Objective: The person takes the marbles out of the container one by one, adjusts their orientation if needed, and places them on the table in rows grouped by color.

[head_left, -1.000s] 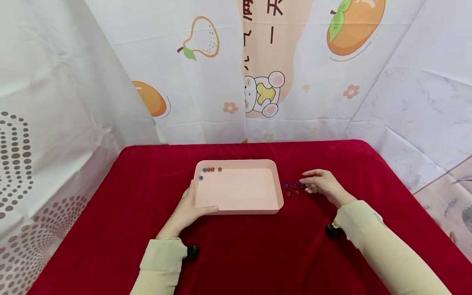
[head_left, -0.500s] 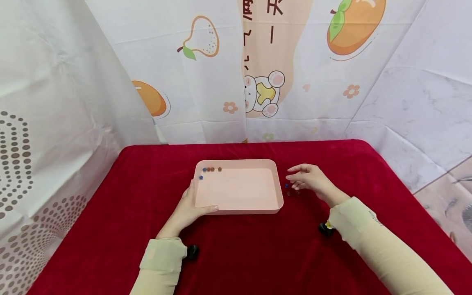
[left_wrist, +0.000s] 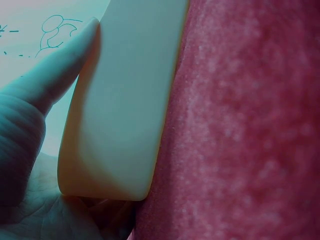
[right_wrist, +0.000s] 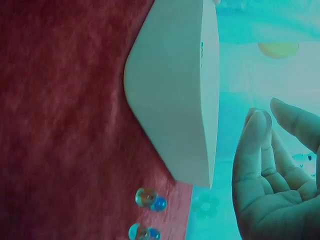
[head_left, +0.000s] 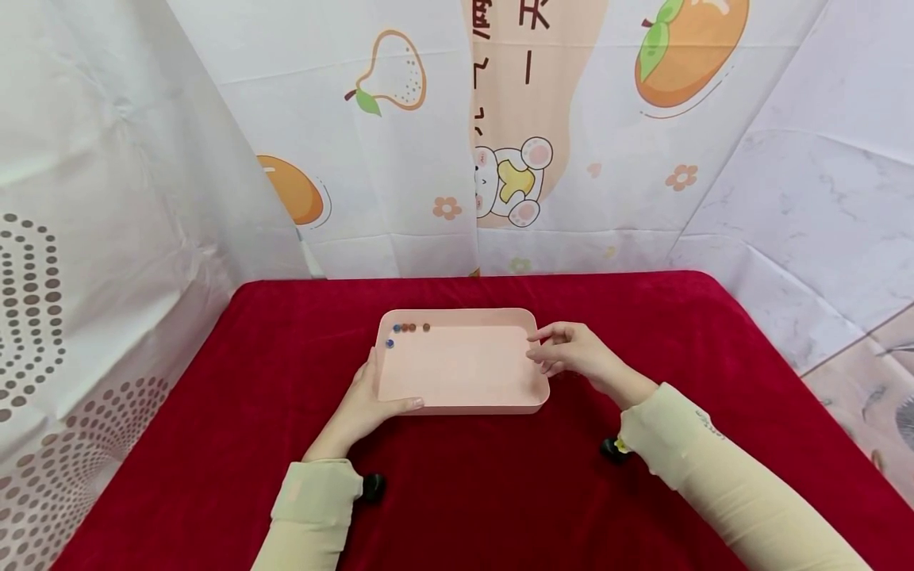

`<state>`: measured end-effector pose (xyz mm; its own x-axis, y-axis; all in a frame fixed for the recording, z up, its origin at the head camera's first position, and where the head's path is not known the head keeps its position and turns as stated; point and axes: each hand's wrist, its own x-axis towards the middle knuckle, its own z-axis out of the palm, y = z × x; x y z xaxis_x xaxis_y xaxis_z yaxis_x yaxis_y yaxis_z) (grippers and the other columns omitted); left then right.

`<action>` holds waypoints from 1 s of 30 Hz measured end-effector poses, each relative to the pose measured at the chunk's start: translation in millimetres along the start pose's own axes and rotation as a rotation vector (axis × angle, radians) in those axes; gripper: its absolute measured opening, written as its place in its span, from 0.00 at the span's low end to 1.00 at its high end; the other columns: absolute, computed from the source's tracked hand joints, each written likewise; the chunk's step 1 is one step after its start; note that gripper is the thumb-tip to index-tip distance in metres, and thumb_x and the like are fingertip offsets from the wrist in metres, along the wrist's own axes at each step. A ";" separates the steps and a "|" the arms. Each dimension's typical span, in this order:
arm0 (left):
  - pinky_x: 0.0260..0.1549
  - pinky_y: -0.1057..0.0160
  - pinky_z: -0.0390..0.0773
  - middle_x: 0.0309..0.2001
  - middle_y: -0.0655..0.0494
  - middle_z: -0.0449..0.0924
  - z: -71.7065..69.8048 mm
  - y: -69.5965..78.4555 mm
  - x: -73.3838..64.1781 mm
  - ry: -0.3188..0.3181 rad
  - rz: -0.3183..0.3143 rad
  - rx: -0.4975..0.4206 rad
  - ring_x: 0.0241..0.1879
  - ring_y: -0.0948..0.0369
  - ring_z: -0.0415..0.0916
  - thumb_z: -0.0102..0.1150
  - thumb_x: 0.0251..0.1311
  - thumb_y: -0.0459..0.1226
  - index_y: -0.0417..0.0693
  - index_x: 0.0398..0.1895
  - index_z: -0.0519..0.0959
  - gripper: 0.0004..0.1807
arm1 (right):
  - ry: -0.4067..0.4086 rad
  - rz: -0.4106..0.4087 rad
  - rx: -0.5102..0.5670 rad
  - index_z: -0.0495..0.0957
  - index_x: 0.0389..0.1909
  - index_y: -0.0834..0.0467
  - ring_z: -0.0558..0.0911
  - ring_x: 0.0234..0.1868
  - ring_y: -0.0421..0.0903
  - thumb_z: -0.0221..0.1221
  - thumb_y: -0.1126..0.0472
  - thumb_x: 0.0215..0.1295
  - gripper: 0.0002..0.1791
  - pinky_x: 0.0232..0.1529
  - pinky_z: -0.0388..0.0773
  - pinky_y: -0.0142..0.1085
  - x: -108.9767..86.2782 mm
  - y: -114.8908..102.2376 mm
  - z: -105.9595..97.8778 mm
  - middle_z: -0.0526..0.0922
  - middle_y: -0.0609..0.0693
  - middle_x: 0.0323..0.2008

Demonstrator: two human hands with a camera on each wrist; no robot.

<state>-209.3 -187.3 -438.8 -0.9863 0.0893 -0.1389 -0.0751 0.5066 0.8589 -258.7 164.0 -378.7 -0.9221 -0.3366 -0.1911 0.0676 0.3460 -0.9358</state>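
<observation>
A shallow pink tray [head_left: 464,366] lies on the red cloth. My left hand [head_left: 366,404] grips its near left corner, thumb along the front wall, as the left wrist view also shows. Inside, by the far left corner, are several glass marbles: blue ones [head_left: 389,343] and brown ones [head_left: 412,327]. Over the tray's right rim hovers my right hand [head_left: 574,349], thumb and a finger pinched together; the blue marble they picked up is hidden between the fingertips. Below it, in the right wrist view, orange-brown marbles [right_wrist: 145,197] and blue marbles [right_wrist: 158,203] rest on the cloth outside the tray.
Red velvety cloth [head_left: 485,492] covers the table all around the tray. Behind the table's far edge hangs a white curtain [head_left: 400,182] with fruit prints. More pale sheeting [head_left: 800,206] closes off the right side.
My right hand has lifted from the rightmost blue marble's place and moved left, to above the tray's right rim. That marble is gone from the cloth. My left hand has stayed on the tray.
</observation>
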 end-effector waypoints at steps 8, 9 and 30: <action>0.72 0.37 0.50 0.80 0.44 0.33 0.3 0.4 0.1 -0.003 -0.011 0.006 0.78 0.45 0.39 0.76 0.46 0.53 0.54 0.81 0.33 0.69 | -0.031 -0.018 -0.008 0.72 0.58 0.72 0.83 0.27 0.42 0.64 0.62 0.61 0.27 0.36 0.82 0.38 0.5 -6.3 12.7 0.83 0.49 0.27; 0.72 0.37 0.50 0.80 0.44 0.33 0.2 0.6 0.1 -0.003 -0.013 0.007 0.78 0.45 0.40 0.76 0.46 0.53 0.54 0.81 0.33 0.70 | -0.037 -0.022 -0.006 0.72 0.58 0.73 0.83 0.27 0.42 0.64 0.63 0.61 0.27 0.36 0.82 0.37 1.2 -6.9 14.3 0.83 0.48 0.27; 0.72 0.36 0.50 0.80 0.43 0.35 -0.7 -0.3 2.4 -0.004 -0.027 0.027 0.78 0.44 0.39 0.75 0.46 0.55 0.48 0.80 0.31 0.71 | -0.102 -0.055 -0.077 0.76 0.54 0.73 0.86 0.30 0.48 0.64 0.64 0.62 0.22 0.36 0.85 0.37 18.3 -25.4 43.4 0.85 0.51 0.30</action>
<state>-211.7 -187.8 -439.0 -0.9833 0.0789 -0.1641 -0.0977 0.5320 0.8411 -260.8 111.1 -371.3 -0.8796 -0.4433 -0.1727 -0.0153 0.3891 -0.9211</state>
